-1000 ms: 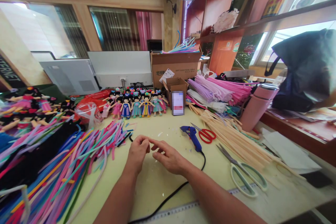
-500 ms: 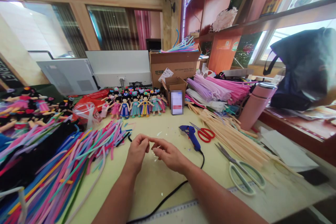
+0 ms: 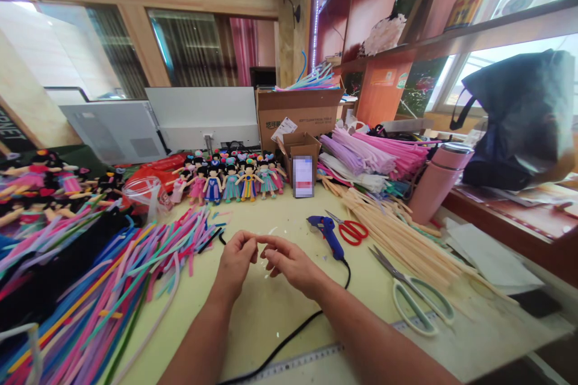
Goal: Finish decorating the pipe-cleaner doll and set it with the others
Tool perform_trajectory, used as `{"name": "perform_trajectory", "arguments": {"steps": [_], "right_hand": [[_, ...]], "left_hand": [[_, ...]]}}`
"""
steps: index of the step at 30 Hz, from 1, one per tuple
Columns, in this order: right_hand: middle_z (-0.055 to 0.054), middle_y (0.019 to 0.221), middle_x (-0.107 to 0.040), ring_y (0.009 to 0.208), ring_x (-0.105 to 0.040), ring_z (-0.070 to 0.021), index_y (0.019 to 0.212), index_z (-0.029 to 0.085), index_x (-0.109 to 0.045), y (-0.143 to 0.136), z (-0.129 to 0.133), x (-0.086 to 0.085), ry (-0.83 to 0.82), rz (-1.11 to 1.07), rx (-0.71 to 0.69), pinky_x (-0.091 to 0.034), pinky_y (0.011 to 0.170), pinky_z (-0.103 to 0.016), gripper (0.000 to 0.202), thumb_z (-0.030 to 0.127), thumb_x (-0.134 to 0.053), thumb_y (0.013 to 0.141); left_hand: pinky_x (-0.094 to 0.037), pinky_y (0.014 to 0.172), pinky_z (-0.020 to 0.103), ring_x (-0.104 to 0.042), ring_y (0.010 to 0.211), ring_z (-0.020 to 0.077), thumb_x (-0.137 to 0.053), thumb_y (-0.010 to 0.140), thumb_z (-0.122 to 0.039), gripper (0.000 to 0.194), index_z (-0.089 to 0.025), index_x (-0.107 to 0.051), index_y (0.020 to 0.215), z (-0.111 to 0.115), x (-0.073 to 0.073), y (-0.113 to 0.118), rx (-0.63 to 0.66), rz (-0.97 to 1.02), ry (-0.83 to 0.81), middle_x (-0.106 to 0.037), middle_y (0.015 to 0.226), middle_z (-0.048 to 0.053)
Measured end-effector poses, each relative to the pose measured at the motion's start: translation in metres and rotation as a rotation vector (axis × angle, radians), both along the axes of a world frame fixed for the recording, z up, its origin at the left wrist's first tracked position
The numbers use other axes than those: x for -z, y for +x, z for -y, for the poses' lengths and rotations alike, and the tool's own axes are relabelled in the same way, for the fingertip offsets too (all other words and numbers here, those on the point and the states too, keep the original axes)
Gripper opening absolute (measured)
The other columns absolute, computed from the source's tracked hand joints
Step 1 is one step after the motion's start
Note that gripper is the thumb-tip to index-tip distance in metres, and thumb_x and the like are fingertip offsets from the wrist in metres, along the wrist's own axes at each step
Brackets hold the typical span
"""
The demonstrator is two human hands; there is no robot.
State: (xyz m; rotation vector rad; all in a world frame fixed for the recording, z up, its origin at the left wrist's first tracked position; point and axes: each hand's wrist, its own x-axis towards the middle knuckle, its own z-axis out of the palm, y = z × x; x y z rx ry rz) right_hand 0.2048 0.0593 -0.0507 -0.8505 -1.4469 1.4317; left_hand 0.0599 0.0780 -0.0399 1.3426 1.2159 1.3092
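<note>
My left hand [image 3: 238, 261] is closed over the middle of the yellow-green tabletop, thumb and curled fingers pressed together. Meeting it fingertip to fingertip is my right hand [image 3: 291, 263], its index finger reaching to the left thumb and the other fingers bent. Whatever the fingertips may pinch is too small or hidden to make out. To the right of the hands lies a blue hot glue gun [image 3: 328, 236], its black cord [image 3: 298, 329] running under my right forearm. Red-handled scissors [image 3: 353, 231] rest beside the glue gun, and larger scissors with pale green and white handles [image 3: 418, 298] lie nearer to me.
Colourful pipe cleaners [image 3: 130, 277] cover the left side. Small pipe-cleaner dolls [image 3: 232, 180] stand at the back beside a propped phone [image 3: 303, 177]. Beige pipe cleaners [image 3: 397, 237] and a pink flask [image 3: 442, 183] are on the right. A ruler [image 3: 307, 359] lies along the front.
The view has shifted very slightly. My hands stay together in the same place, with only a small movement of the right fingers.
</note>
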Motion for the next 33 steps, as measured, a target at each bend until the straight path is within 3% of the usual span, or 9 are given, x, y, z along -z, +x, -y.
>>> {"name": "perform_trajectory", "arguments": {"steps": [4,8,18,27,33], "right_hand": [[0.000,0.090,-0.052,0.069,-0.048,-0.0087,0.133,0.030,-0.053,-0.004,0.000,0.008,0.137,0.115,-0.037,-0.045,0.066,-0.025,0.050,0.021,-0.052,0.084],[-0.001,0.092,-0.053,0.072,-0.049,-0.0106,0.130,0.028,-0.055,-0.004,-0.003,0.014,0.154,0.137,0.002,-0.047,0.066,-0.026,0.045,0.024,-0.053,0.086],[-0.001,0.087,-0.057,0.070,-0.054,-0.0100,0.113,0.022,-0.063,0.000,-0.003,0.004,-0.041,0.010,0.091,-0.047,0.063,-0.025,0.034,0.035,-0.055,0.083],[0.001,0.075,-0.055,0.060,-0.049,-0.0085,0.089,0.018,-0.061,0.000,-0.007,0.002,-0.030,0.050,0.193,-0.043,0.057,-0.022,0.019,0.035,-0.055,0.082],[0.002,0.071,-0.053,0.061,-0.049,-0.0106,0.079,0.018,-0.057,0.002,-0.012,0.007,0.098,0.179,0.276,-0.041,0.058,-0.024,0.015,0.028,-0.050,0.086]], "left_hand": [[-0.030,0.048,0.024,-0.036,0.044,0.0090,-0.053,0.062,-0.029,0.010,-0.019,-0.052,0.061,-0.001,-0.002,0.002,-0.045,0.083,-0.066,-0.044,0.043,-0.008],[-0.031,0.048,0.023,-0.038,0.045,0.0090,-0.056,0.061,-0.030,0.012,-0.019,-0.054,0.062,-0.002,-0.004,0.002,-0.082,0.078,-0.068,-0.046,0.044,-0.008],[-0.038,0.050,0.024,-0.046,0.047,0.0099,-0.062,0.061,-0.034,0.018,-0.017,-0.058,0.065,0.000,-0.006,0.002,-0.061,0.111,-0.087,-0.052,0.049,-0.005],[-0.047,0.058,0.028,-0.059,0.055,0.0152,-0.065,0.063,-0.040,0.025,-0.016,-0.067,0.072,-0.003,0.000,0.000,0.035,-0.098,-0.009,-0.066,0.064,0.001],[-0.048,0.062,0.030,-0.062,0.058,0.0177,-0.063,0.065,-0.040,0.023,-0.018,-0.068,0.070,-0.001,-0.004,0.001,0.066,-0.227,0.010,-0.068,0.065,0.002]]}}
